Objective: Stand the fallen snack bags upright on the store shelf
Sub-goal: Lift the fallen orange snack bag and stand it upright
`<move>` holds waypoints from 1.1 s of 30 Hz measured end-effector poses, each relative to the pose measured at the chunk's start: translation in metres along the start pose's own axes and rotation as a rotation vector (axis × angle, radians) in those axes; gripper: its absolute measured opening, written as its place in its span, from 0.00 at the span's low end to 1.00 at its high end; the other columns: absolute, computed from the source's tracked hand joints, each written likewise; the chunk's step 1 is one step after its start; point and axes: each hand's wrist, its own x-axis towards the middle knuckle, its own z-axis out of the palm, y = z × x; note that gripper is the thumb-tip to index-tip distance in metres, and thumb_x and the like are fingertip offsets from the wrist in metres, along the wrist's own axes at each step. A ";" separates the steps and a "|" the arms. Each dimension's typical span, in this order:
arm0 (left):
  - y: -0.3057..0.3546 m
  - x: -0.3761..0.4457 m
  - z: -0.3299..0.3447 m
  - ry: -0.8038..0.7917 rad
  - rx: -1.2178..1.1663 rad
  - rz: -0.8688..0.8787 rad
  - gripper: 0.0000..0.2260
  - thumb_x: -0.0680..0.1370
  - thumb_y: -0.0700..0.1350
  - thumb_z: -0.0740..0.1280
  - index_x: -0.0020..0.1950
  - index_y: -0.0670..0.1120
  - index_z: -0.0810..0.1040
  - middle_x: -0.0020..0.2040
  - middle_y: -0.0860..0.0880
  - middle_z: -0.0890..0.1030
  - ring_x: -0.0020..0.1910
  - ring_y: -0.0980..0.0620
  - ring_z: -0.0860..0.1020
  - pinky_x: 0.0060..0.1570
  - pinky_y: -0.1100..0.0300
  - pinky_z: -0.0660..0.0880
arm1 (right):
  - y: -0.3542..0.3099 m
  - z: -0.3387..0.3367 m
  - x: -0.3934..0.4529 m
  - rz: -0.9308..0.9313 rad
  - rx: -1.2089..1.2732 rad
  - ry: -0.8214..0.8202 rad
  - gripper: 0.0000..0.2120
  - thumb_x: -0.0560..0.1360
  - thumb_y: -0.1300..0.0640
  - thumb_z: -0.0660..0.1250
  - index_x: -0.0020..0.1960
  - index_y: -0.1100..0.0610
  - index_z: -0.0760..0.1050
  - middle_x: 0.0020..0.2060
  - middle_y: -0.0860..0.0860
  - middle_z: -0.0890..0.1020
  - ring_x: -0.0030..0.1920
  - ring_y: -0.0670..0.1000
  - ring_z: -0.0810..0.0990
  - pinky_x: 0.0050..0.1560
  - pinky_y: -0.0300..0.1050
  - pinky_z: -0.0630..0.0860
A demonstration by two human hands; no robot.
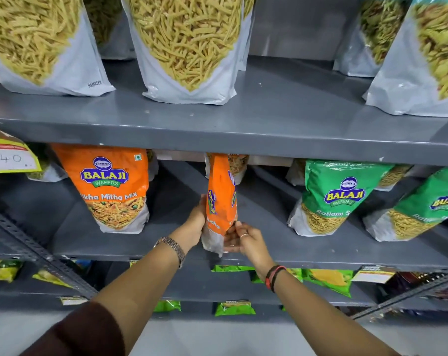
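Shelving of grey steel carries the middle shelf, where an orange Balaji snack bag stands edge-on near the front lip. Left hand and right hand clamp its lower sides, apparently steadying it upright on its base.

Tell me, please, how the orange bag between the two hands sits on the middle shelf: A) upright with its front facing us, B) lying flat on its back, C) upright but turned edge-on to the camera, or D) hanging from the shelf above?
C: the orange bag stands on its base on the middle shelf, narrow side toward us, with the left hand and right hand on either side.
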 end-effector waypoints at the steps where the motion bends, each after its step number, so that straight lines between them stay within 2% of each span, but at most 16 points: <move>1: 0.003 0.001 0.001 -0.013 -0.008 0.000 0.21 0.81 0.54 0.52 0.51 0.41 0.79 0.64 0.37 0.76 0.45 0.45 0.78 0.52 0.56 0.70 | 0.000 0.003 -0.001 0.005 0.012 -0.021 0.16 0.81 0.56 0.52 0.43 0.61 0.74 0.35 0.56 0.81 0.35 0.51 0.81 0.41 0.45 0.81; 3: 0.007 0.004 -0.001 -0.039 0.021 0.003 0.22 0.81 0.54 0.51 0.57 0.41 0.78 0.63 0.37 0.77 0.54 0.41 0.78 0.49 0.54 0.72 | 0.000 0.005 -0.002 0.018 0.026 -0.069 0.15 0.81 0.57 0.51 0.43 0.59 0.74 0.37 0.53 0.82 0.36 0.48 0.83 0.39 0.39 0.82; 6: 0.007 0.006 -0.006 0.006 0.047 0.039 0.20 0.81 0.55 0.50 0.48 0.47 0.79 0.52 0.41 0.82 0.61 0.40 0.76 0.48 0.55 0.74 | -0.003 -0.002 0.000 0.044 -0.026 -0.095 0.15 0.81 0.55 0.52 0.45 0.60 0.75 0.37 0.52 0.83 0.38 0.49 0.83 0.37 0.39 0.81; 7: 0.005 0.006 -0.008 0.068 0.048 0.059 0.21 0.80 0.56 0.50 0.50 0.45 0.78 0.53 0.41 0.81 0.62 0.41 0.76 0.51 0.54 0.73 | -0.004 -0.008 0.002 0.047 -0.053 -0.054 0.16 0.81 0.54 0.52 0.45 0.61 0.75 0.37 0.53 0.83 0.37 0.49 0.82 0.36 0.40 0.81; 9: -0.008 0.004 -0.013 0.222 0.053 0.099 0.23 0.80 0.56 0.50 0.66 0.43 0.72 0.66 0.42 0.75 0.66 0.42 0.71 0.61 0.52 0.68 | -0.009 -0.021 0.012 0.040 -0.061 0.101 0.17 0.80 0.53 0.53 0.46 0.63 0.75 0.34 0.54 0.81 0.34 0.50 0.80 0.34 0.41 0.79; 11: -0.026 -0.007 -0.018 0.311 0.051 0.137 0.23 0.80 0.55 0.51 0.72 0.45 0.65 0.73 0.44 0.67 0.70 0.43 0.67 0.66 0.52 0.63 | -0.016 -0.032 0.024 0.013 0.005 0.239 0.17 0.80 0.53 0.54 0.49 0.64 0.75 0.33 0.54 0.79 0.32 0.50 0.78 0.32 0.39 0.76; 14: -0.057 -0.028 -0.023 0.357 0.030 0.142 0.22 0.80 0.54 0.52 0.72 0.46 0.63 0.73 0.43 0.66 0.70 0.43 0.66 0.67 0.51 0.62 | -0.036 -0.033 0.044 0.005 0.056 0.256 0.22 0.80 0.51 0.52 0.58 0.68 0.74 0.44 0.58 0.82 0.41 0.52 0.79 0.42 0.41 0.75; 16: -0.069 -0.037 -0.019 0.304 -0.029 0.120 0.22 0.80 0.54 0.52 0.70 0.45 0.65 0.71 0.42 0.68 0.65 0.44 0.70 0.65 0.51 0.65 | -0.049 -0.025 0.055 0.057 0.022 0.168 0.26 0.80 0.46 0.49 0.64 0.63 0.72 0.59 0.60 0.79 0.57 0.56 0.78 0.58 0.49 0.74; 18: -0.074 -0.044 -0.011 0.171 -0.082 0.115 0.23 0.80 0.56 0.51 0.69 0.45 0.66 0.69 0.43 0.71 0.64 0.46 0.72 0.68 0.49 0.66 | -0.062 -0.015 0.060 0.099 -0.047 0.009 0.31 0.78 0.39 0.42 0.68 0.57 0.69 0.65 0.57 0.76 0.66 0.56 0.74 0.70 0.54 0.67; 21: -0.071 -0.051 0.001 0.046 -0.109 0.110 0.24 0.80 0.59 0.48 0.70 0.49 0.68 0.69 0.47 0.73 0.68 0.48 0.71 0.71 0.48 0.62 | -0.070 -0.004 0.061 0.110 -0.098 -0.123 0.37 0.76 0.35 0.35 0.69 0.53 0.68 0.66 0.57 0.75 0.67 0.57 0.72 0.71 0.54 0.64; 24: -0.061 -0.050 0.004 0.048 -0.167 0.112 0.25 0.79 0.60 0.48 0.68 0.49 0.70 0.67 0.46 0.76 0.62 0.50 0.74 0.67 0.53 0.66 | -0.064 -0.006 0.057 0.087 -0.102 -0.126 0.37 0.75 0.36 0.33 0.70 0.52 0.67 0.68 0.57 0.73 0.69 0.57 0.70 0.74 0.56 0.60; 27: -0.050 -0.041 0.000 0.058 -0.276 0.080 0.27 0.79 0.61 0.47 0.67 0.47 0.72 0.67 0.44 0.75 0.63 0.47 0.74 0.65 0.54 0.68 | -0.052 -0.019 0.051 0.068 -0.024 -0.095 0.36 0.76 0.36 0.34 0.69 0.52 0.68 0.68 0.55 0.73 0.68 0.57 0.72 0.72 0.53 0.63; 29: -0.041 -0.032 -0.002 0.077 -0.308 0.083 0.27 0.78 0.62 0.46 0.65 0.48 0.72 0.66 0.45 0.76 0.58 0.48 0.76 0.54 0.56 0.75 | -0.045 -0.027 0.046 0.063 0.028 -0.087 0.35 0.76 0.36 0.34 0.70 0.51 0.66 0.69 0.55 0.72 0.68 0.56 0.71 0.68 0.51 0.65; 31: -0.028 -0.027 -0.004 0.064 -0.350 0.075 0.29 0.78 0.63 0.45 0.67 0.48 0.71 0.60 0.48 0.79 0.50 0.49 0.80 0.36 0.58 0.80 | -0.038 -0.031 0.042 0.062 0.069 -0.087 0.36 0.76 0.36 0.35 0.72 0.52 0.64 0.71 0.55 0.70 0.69 0.56 0.70 0.67 0.50 0.65; 32: -0.022 -0.025 -0.004 0.055 -0.357 0.065 0.29 0.78 0.63 0.44 0.67 0.48 0.71 0.60 0.48 0.79 0.51 0.49 0.81 0.32 0.58 0.79 | -0.035 -0.033 0.040 0.065 0.089 -0.082 0.36 0.76 0.36 0.35 0.72 0.53 0.63 0.71 0.55 0.69 0.69 0.56 0.69 0.67 0.50 0.66; 33: -0.016 -0.021 -0.003 0.052 -0.339 0.066 0.29 0.78 0.62 0.43 0.67 0.48 0.71 0.62 0.46 0.79 0.56 0.47 0.80 0.34 0.59 0.77 | -0.032 -0.034 0.037 0.068 0.107 -0.079 0.36 0.76 0.36 0.35 0.72 0.54 0.63 0.71 0.56 0.69 0.70 0.56 0.69 0.66 0.49 0.66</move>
